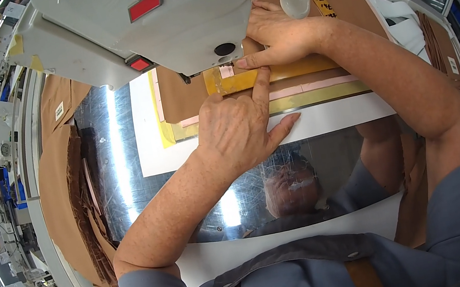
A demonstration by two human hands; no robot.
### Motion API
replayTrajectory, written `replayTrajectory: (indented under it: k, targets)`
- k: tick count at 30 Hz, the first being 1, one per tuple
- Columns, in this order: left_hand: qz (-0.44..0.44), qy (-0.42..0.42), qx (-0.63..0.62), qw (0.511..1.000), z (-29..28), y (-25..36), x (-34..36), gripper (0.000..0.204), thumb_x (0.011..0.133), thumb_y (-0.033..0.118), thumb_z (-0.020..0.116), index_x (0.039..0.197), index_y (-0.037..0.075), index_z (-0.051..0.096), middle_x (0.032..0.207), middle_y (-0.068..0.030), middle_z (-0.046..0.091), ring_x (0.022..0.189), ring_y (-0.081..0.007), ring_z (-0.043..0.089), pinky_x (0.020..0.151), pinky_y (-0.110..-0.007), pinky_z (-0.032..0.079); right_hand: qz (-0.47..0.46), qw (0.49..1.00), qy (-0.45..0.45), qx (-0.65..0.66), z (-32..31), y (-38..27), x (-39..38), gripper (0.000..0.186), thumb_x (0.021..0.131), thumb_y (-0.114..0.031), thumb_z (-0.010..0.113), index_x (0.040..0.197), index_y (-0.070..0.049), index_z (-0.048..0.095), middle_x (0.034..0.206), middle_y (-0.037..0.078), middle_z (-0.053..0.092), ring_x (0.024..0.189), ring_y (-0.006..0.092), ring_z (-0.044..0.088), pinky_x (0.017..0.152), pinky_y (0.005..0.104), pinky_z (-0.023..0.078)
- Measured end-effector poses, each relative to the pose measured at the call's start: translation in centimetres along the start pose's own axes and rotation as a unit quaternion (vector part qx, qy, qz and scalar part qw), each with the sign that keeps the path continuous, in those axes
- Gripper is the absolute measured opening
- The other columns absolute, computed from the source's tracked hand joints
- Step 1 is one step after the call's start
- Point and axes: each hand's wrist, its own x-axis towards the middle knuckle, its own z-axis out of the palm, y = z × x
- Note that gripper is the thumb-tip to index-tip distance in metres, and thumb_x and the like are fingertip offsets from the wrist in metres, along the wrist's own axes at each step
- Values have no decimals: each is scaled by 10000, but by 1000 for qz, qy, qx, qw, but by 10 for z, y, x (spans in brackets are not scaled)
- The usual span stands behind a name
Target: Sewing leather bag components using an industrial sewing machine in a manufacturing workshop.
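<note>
Mirror-bright metal desk (142, 202) across the middle, scratched, with reflections of the person and a forearm near the lower edge. Above its far part, a large pale grey sewing machine (174, 36), marked with a red angular emblem. On the desk beneath the work, a white sheet (148, 139), bare along its left and near margins. At the left, a tall bundle of brown pieces (61, 198), ragged at the inner edge. On the white sheet, a yellowish board (350, 89), mostly covered. On top of that, a brown panel (179, 94), lying flat partly under the machine head and edged by pale pink strips (321, 84) on the near side. Over the brown panel, an amber template (305, 66), flat, with dark handwriting on its far and right bars.

Left hand (233, 124) just in front of the machine head, palm down; fingers (261, 84) loosely spread, index stretched forward onto the template's near bar, others bent, thumb out to the right, with nothing gripped. Right hand (288, 35) laid over the template from the right; thumb apart from the others and pointing left, fingers reaching forward, partly behind the machine. Apparently pressing, not pinching; cannot tell about the hidden parts. Just left of the right thumb, below the machine head, a small pink piece (226, 71).
</note>
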Motion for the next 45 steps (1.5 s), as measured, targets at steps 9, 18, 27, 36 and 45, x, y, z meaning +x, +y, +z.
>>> replayTrajectory:
  k: [9, 18, 27, 36, 45]
  targets:
    - [-60, -49, -23, 997, -4, -1, 2, 849, 913, 675, 605, 1354, -50, 567, 608, -89, 636, 490, -229, 637, 509, -353, 510, 0, 999, -31, 34, -18, 0, -2, 965, 949, -628, 541, 1634, -64, 162, 1705, 158, 132, 1584, 307, 79, 1294, 426, 129]
    - [-81, -50, -10, 995, -7, -10, 2, 887, 909, 695, 599, 1326, -88, 560, 588, -92, 625, 487, -253, 627, 638, -424, 534, -19, 997, -36, 68, -25, 10, -7, 856, 884, -584, 667, 1486, -42, 387, 1574, 192, 322, 1509, 331, 234, 1247, 427, 233]
    - [-69, -46, 25, 996, -6, -20, -1, 811, 925, 652, 609, 1297, -68, 581, 577, -91, 637, 528, -261, 661, 712, -499, 536, -29, 996, -59, 67, -23, 10, -3, 1129, 833, -674, 683, 1630, -51, 180, 1711, 140, 113, 1586, 278, 74, 1290, 407, 158]
    - [-78, -28, -43, 996, -5, -6, -2, 819, 925, 630, 625, 1321, -83, 558, 607, -102, 641, 482, -254, 639, 521, -394, 521, -17, 996, -72, 55, -30, 6, -7, 1097, 858, -654, 667, 1634, -62, 165, 1709, 144, 119, 1587, 271, 74, 1295, 401, 145]
    - [-75, -40, -41, 996, -2, -6, 1, 842, 936, 639, 590, 1366, -82, 524, 589, -110, 633, 484, -271, 645, 487, -399, 511, 13, 995, -89, 48, -35, -5, -9, 836, 1022, -513, 505, 1623, -32, 179, 1705, 163, 121, 1588, 274, 58, 1301, 406, 109]
